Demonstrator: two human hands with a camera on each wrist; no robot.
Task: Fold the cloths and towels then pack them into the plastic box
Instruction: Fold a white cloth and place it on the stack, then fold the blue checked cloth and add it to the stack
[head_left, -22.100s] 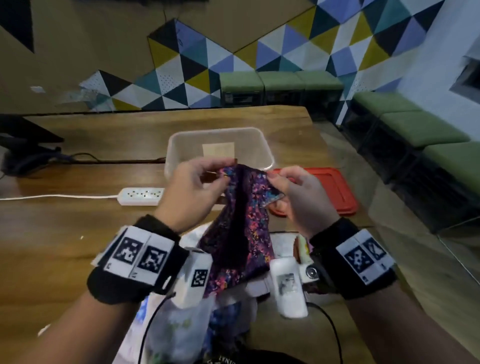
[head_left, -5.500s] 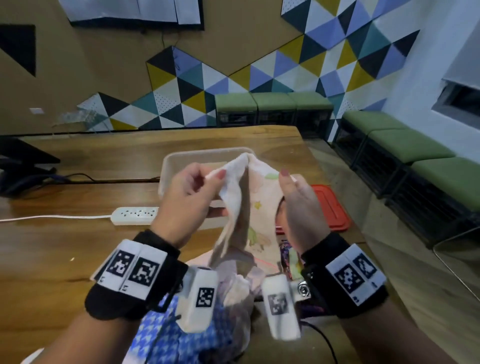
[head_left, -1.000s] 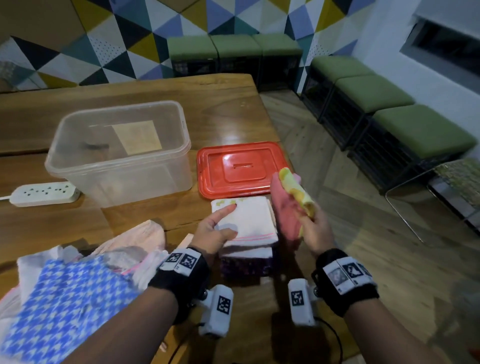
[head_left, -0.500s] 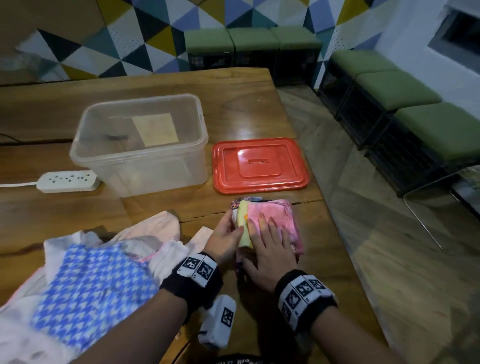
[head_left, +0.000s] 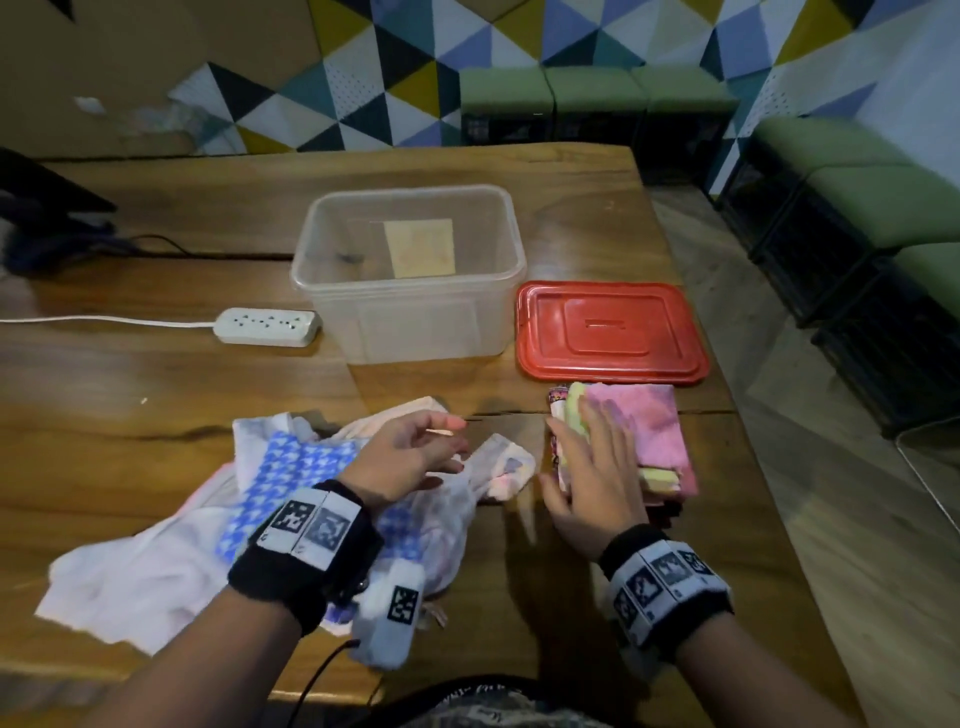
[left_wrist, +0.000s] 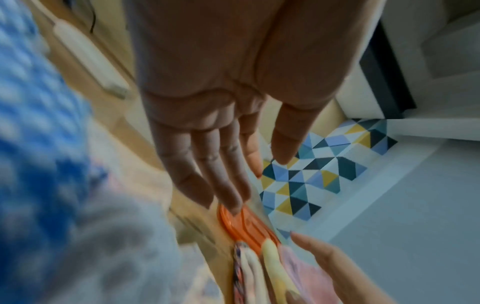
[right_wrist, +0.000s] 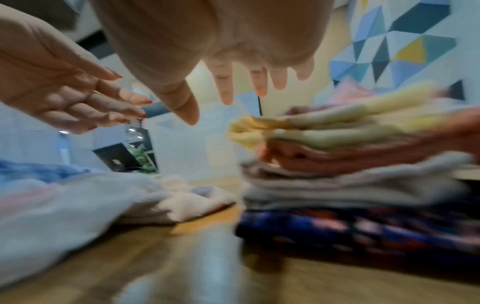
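Left hand is lifting off the folded stack, now hovering over the unfolded pile, grip spread, empty. Right hand is resting flat on the stack's near-left edge, fingers straight. Plastic box is standing beyond both grips on the bench. Folding step; next likely calls for pinching a fresh cloth

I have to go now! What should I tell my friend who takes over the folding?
Left hand: open, holding nothing, above the unfolded pile.
Right hand: open, flat against the near left side of the folded stack.
Plastic box: no cloths in it yet; its red lid lies beside it.
Done: a few cloths folded and stacked.
Left: fold the pile, pack everything into the box.
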